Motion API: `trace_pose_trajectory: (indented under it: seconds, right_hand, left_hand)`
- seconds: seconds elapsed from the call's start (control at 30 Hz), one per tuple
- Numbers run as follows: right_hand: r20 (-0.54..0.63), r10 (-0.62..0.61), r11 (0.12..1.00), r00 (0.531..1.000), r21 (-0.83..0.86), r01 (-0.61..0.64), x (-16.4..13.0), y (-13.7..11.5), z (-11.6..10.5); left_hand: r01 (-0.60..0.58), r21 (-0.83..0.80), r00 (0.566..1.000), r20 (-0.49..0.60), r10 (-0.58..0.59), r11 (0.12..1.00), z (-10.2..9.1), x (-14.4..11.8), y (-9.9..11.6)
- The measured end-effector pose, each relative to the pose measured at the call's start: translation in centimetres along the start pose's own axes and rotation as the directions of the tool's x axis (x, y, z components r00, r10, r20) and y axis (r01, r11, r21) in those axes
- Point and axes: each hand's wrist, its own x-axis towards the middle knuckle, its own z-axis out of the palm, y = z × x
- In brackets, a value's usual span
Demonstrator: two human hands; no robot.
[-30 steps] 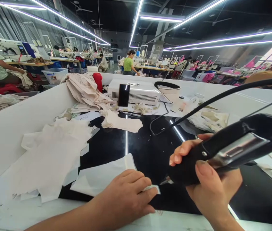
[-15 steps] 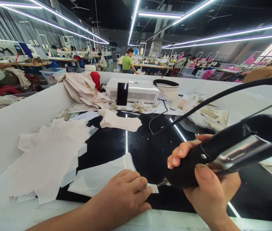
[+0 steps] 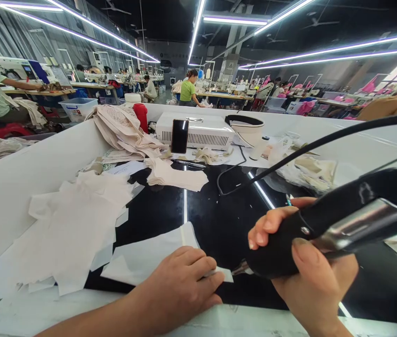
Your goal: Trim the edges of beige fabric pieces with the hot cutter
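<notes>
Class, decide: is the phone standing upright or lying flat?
Upright: the phone shows taller than wide, standing on a short edge before the white box.

matt cloth (image 3: 149, 257), tool (image 3: 342, 209) with shiny metal panel (image 3: 364, 228), glossy tabletop (image 3: 215, 215)

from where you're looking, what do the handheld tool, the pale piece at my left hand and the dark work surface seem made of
Handheld tool: probably plastic, black, with a shiny, likely metal plate.
Pale piece: thin, matte, fabric or paper-like; I can't tell which.
Dark work surface: perhaps glass, glossy enough to reflect the ceiling lights in streaks.
</notes>
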Motion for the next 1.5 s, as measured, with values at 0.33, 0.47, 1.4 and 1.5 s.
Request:
trace_pose_trajectory:
  seconds: [0.33,0.47,1.4,1.5]
  right_hand:
    - [0.031,0.044,0.999,0.999,-0.007,-0.044,-0.5,-0.4,-0.1]
    - [0.033,0.034,0.999,0.999,-0.015,-0.033,-0.5,-0.5,-0.1]
    - [-0.011,0.006,1.0,1.0,0.009,-0.005,-0.6,-0.4,1.6]
    - [0.001,-0.003,1.0,1.0,-0.01,0.003,-0.6,-0.4,1.6]
  left_hand:
    - [0.001,-0.024,1.0,0.004,-0.001,1.0,-0.3,0.1,-0.2]
    - [-0.009,-0.036,1.0,0.019,0.01,0.999,-0.3,0.0,-0.5]
    - [-0.083,-0.072,0.997,-0.003,0.083,0.994,-0.2,-0.5,0.1]
    - [-0.086,-0.077,0.996,-0.041,0.083,0.993,-0.2,-0.3,0.2]
